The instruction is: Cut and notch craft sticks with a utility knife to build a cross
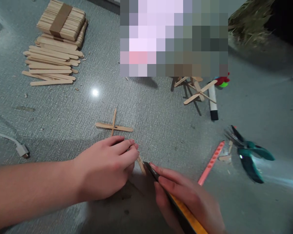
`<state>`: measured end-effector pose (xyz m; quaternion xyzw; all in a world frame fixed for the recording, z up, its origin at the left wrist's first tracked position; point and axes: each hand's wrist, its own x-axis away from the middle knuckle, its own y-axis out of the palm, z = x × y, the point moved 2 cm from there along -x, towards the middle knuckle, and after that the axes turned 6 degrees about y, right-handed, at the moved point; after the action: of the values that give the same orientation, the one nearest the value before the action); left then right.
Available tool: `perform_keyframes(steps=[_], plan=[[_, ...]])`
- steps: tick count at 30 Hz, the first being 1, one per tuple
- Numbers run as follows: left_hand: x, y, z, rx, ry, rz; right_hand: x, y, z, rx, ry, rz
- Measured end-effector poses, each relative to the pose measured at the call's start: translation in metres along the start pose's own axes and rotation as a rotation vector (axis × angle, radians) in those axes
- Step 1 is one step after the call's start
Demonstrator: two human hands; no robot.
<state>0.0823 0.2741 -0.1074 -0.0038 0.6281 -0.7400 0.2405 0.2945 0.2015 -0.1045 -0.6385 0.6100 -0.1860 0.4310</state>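
My left hand [112, 165] pinches a wooden craft stick [141, 165], whose slotted end sticks out past the fingertips toward the right. In my right hand [185, 198] is a utility knife [178, 208] with a yellow and black handle. Its dark blade tip touches or nearly touches the stick beside the slot; which of the two I cannot tell. Just beyond my left hand lie two craft sticks joined in a cross [123, 128], partly covered by the fingers at the lower end.
At the back left are a banded bundle of craft sticks [75, 19] and several loose sticks [51, 71]. A white cable [20, 149] lies left. To the right are assembled stick crosses [197, 91], a marker [213, 100], a pink pencil [211, 162] and green-handled pliers [249, 149].
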Motion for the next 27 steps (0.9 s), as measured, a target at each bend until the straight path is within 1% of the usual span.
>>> perform_keyframes(steps=[2,7,15,22,27], plan=[[0.000,0.000,0.000,0.000,-0.001,0.010,-0.004,0.001,-0.001,-0.009,0.002,-0.040],[0.000,0.000,0.000,-0.016,0.010,0.005,-0.013,0.004,-0.003,-0.021,-0.007,-0.055],[0.001,0.000,0.003,-0.025,0.039,-0.031,-0.010,0.003,-0.003,-0.033,-0.007,-0.094],[-0.001,-0.003,0.005,-0.076,0.046,-0.109,-0.005,0.000,-0.003,-0.029,0.087,-0.108],[0.000,-0.004,0.005,-0.066,0.059,-0.108,-0.008,0.001,0.002,-0.147,0.185,-0.193]])
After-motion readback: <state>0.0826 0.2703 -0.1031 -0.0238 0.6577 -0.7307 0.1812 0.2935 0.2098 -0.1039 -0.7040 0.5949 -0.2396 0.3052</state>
